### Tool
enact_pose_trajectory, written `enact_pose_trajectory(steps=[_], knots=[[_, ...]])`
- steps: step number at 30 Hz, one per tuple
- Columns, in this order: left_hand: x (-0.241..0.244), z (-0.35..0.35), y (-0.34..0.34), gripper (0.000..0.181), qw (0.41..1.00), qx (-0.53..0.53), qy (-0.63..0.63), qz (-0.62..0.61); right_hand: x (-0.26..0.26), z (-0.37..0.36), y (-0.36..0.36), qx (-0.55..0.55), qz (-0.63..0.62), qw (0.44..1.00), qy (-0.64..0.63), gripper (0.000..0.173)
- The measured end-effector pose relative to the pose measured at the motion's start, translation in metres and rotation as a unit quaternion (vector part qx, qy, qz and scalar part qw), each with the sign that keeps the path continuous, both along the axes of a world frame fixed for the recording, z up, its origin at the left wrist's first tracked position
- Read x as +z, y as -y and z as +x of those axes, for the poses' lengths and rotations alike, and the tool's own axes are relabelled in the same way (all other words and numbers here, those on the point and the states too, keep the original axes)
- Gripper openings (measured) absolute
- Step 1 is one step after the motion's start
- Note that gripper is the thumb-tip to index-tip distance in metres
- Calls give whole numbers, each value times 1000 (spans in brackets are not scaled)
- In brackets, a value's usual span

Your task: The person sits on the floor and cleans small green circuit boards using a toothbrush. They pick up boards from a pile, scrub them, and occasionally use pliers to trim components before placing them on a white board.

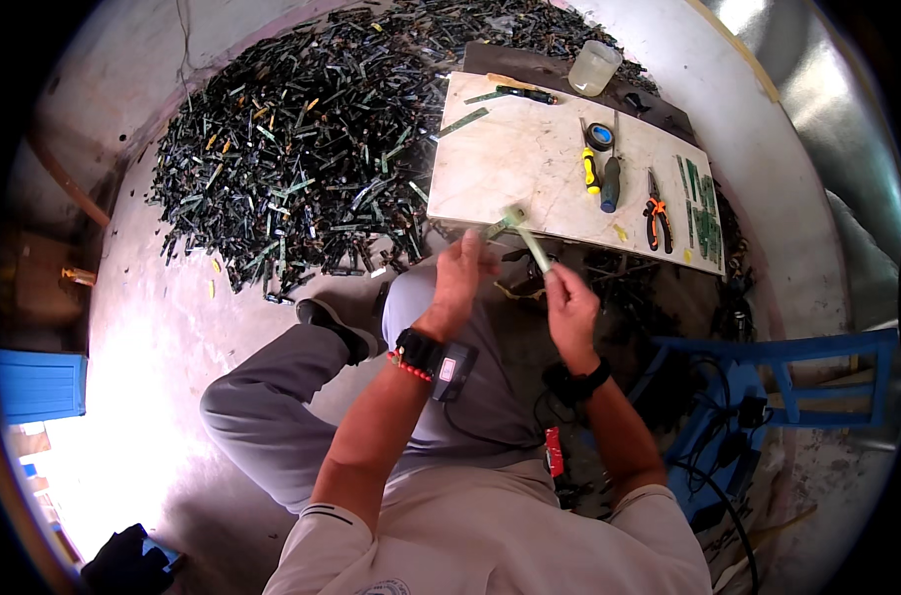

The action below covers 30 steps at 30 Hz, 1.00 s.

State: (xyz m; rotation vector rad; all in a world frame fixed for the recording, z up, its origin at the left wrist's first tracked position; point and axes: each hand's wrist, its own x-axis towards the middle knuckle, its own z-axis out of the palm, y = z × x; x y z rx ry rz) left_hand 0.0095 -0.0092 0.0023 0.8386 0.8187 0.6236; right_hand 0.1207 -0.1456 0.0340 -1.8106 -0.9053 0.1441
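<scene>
My left hand (462,271) pinches one end of a narrow green circuit board strip (498,227) at the near edge of the white tabletop (510,171). My right hand (573,309) grips a small tool with a pale, translucent handle (536,251), apparently a brush. Its head (515,216) rests against the far end of the strip; blur hides its exact shape. Just beyond lie a yellow-handled screwdriver (591,172), a dark-handled screwdriver (609,184), a roll of black tape (599,136) and orange-and-black long-nose pliers (656,216).
Several green board strips (707,223) lie in rows at the table's right end. At the back stands a translucent plastic cup (595,68). A large heap of scrap circuit boards (294,163) covers the floor on the left. A blue chair (792,379) with black cables stands at right.
</scene>
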Motion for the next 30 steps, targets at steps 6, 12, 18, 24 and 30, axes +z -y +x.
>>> enact_pose_trajectory(steps=[6, 12, 18, 24, 30], knots=[[-1, 0, 2, 47, 1000, -6, 1, 6, -13, -6, 3, 30, 41, 999, 7, 17], [-1, 1, -1, 49, 1000, -8, 17, 4, -3, -10, 7, 29, 37, 999, -19, 16], [4, 1, 2, 50, 1000, -11, 2, 20, -14, -15, 6, 22, 35, 999, 4, 16], [-1, -3, -1, 50, 1000, -5, -8, 14, -16, -5, 5, 5, 47, 999, -19, 20], [6, 1, 6, 49, 997, -21, -19, 78, -10, -1, 13, -3, 55, 996, -73, 19]])
